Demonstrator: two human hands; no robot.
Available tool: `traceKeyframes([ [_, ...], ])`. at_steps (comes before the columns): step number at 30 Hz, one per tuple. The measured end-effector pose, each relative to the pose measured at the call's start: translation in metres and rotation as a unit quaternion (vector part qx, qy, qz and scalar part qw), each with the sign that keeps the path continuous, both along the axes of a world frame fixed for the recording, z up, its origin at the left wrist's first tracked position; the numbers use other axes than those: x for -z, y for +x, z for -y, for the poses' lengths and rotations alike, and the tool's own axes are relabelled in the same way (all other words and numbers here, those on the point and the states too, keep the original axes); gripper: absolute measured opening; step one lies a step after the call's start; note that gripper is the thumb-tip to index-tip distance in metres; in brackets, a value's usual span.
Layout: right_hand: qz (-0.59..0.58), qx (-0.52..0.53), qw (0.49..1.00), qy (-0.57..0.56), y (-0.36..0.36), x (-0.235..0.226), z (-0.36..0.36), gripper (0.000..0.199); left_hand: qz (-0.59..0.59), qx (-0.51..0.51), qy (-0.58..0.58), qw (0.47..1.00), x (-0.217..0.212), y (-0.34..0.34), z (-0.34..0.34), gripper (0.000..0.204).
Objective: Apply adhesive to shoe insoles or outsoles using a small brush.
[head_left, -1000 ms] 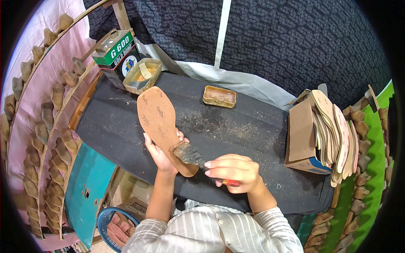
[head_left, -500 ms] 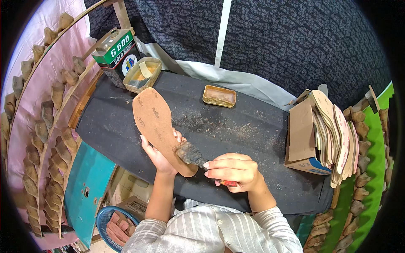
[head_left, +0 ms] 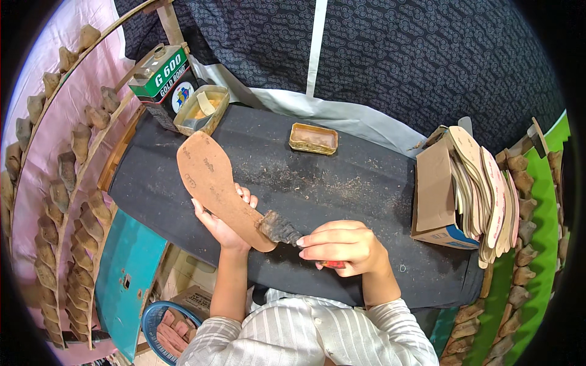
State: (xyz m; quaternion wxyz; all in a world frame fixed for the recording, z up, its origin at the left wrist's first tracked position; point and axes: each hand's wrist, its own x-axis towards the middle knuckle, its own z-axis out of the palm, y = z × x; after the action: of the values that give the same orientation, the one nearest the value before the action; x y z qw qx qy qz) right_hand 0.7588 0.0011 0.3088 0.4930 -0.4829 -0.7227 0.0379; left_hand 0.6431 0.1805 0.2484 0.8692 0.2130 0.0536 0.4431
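Note:
My left hand [head_left: 227, 229] grips a brown shoe insole [head_left: 213, 180] from beneath, with its thumb along the left edge and fingertips showing at the right edge. The insole is tilted, its wide toe end up and to the left, its narrow heel end toward me. Small dark marks dot its upper face. My right hand [head_left: 345, 247] is closed around a brush [head_left: 281, 229] with a dark, crusted head; a bit of red handle shows below the fingers. The brush head meets the right edge of the insole near the heel; exact contact is hard to make out.
On the black-covered table [head_left: 366, 183] are a green-and-black metal can [head_left: 160, 82], a tub [head_left: 213, 113] with yellowish contents, a shallow tray [head_left: 314, 139] and a cardboard box [head_left: 433, 195] with stacked insoles [head_left: 488, 195]. Wooden shoe lasts [head_left: 79, 143] line side racks. A blue basket [head_left: 149, 332] holds scraps.
The insole has shifted left and tilted a little further that way in my left hand. The brush now sits nearer the heel end. My right hand keeps its grip.

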Motion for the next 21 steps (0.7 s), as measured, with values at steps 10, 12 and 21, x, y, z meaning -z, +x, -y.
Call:
traceKeyframes([
  [10, -0.034, -0.008, 0.999, 0.014, -0.004, -0.001, -0.003, 0.037, -0.009, -0.014, 0.011, 1.0, 0.002, -0.003, -0.01, 0.066],
  [12, -0.026, -0.013, 1.0, 0.0, -0.005, -0.002, -0.004, 0.037, -0.01, -0.019, 0.006, 1.0, 0.0, -0.003, -0.009, 0.066],
  [21, -0.026, -0.054, 0.998, 0.001, -0.003, 0.004, -0.004, 0.041, -0.002, -0.01, 0.007, 1.0, 0.005, -0.002, -0.012, 0.066],
])
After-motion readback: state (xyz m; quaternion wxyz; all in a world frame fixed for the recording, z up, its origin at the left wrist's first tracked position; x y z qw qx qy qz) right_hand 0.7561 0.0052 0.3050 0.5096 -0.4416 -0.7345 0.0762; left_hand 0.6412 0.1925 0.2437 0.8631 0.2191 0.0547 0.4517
